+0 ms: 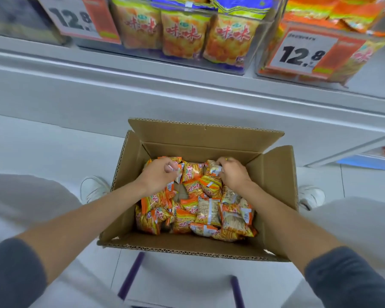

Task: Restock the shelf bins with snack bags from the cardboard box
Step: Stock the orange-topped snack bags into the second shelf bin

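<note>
My left grip [157,175] and right grip [232,174] each clutch snack bags [196,210] in the open cardboard box [276,174] on the floor. They look light, crinkly and crushable, so I'd pinch sealed edges gently.

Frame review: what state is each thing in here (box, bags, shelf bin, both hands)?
Cardboard box: open, flaps up.
Snack bags: loose pile inside the box.
Left hand: in the box, fingers curled round a bag.
Right hand: in the box, fingers curled round another bag.
Shelf bin: stocked, bags upright in front.
</note>
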Available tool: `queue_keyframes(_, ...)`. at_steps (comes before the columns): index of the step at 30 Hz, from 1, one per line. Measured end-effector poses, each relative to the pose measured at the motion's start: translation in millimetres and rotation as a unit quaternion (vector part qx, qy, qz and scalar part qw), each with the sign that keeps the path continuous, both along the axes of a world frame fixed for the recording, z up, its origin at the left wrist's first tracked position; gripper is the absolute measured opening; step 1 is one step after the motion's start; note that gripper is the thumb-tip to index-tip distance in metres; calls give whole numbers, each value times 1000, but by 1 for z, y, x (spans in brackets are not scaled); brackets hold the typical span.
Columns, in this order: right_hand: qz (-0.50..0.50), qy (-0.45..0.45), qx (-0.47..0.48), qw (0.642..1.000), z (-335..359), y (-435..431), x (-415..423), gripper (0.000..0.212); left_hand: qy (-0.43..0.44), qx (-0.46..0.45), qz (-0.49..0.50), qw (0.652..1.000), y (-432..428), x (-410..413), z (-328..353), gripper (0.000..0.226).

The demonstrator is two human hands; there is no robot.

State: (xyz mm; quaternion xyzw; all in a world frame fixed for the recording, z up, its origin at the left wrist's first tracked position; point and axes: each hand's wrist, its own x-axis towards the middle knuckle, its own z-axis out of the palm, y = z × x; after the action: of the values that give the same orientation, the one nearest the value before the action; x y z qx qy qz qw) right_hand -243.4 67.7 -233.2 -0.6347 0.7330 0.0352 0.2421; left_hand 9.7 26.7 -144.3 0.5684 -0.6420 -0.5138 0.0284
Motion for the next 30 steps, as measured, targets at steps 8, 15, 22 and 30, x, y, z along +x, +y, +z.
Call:
queue_keyframes(8, -103, -403, 114, 902, 113, -10, 23, 22, 85, 56, -71, 992, -1, -17, 32, 73)
queue_keyframes(15, -128, -431, 81, 889, 126, 7, 30, 39, 135, 159, -24, 978, 7, -18, 34, 54)
queue_keyframes(22, -169, -470, 173, 849, 73, -6, 28, 33, 53, 16, 123, 991, -5, -4, 18, 43)
queue_keyframes(30, -22, -129, 151, 980, 2, 25, 22, 34, 59, 44, 150, 986, -5, 8, 2, 43)
